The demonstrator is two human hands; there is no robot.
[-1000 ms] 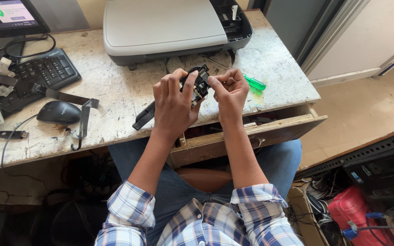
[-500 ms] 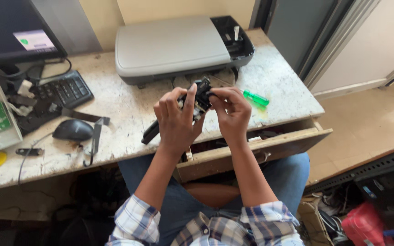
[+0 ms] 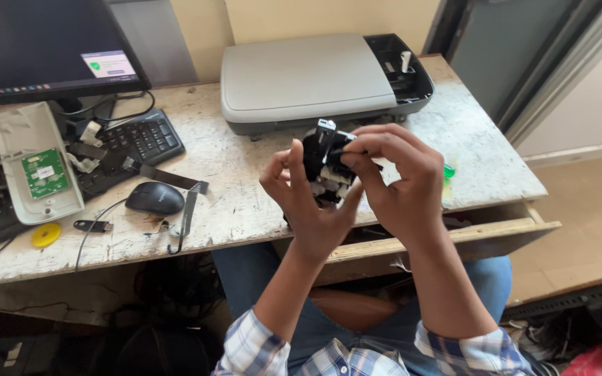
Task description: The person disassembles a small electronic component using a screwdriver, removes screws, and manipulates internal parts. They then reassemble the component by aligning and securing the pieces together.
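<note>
I am holding a small black and white plastic assembly [image 3: 327,166] above the front edge of the worktop [image 3: 245,209], over the open drawer [image 3: 454,240]. My left hand [image 3: 308,202] is cupping the assembly from below and from its left side, with the thumb and index finger partly spread and the palm pressing against the part. My right hand [image 3: 398,184] is gripping the assembly from the right, its fingers [image 3: 367,143] curling closed over the top and pinching the upper section. Both hands are touching the part and each other at the base of the palms.

Just behind my right hand, a small green object [image 3: 448,170] is lying near the right edge of the worktop. To the left, near the front edge, a black mouse [image 3: 155,198] is resting beside a black strap-like strip [image 3: 188,209]. Further left, a small black stick-shaped device [image 3: 93,225] and a yellow disc [image 3: 46,235] are lying close to the front left corner.

Beyond these, a grey housing with a green circuit board [image 3: 40,170] is lying across a black keyboard [image 3: 134,143]. At the rear edge, a grey flatbed printer [image 3: 308,80] is sitting in the middle, and a monitor [image 3: 36,49] is standing at the rear left corner.
</note>
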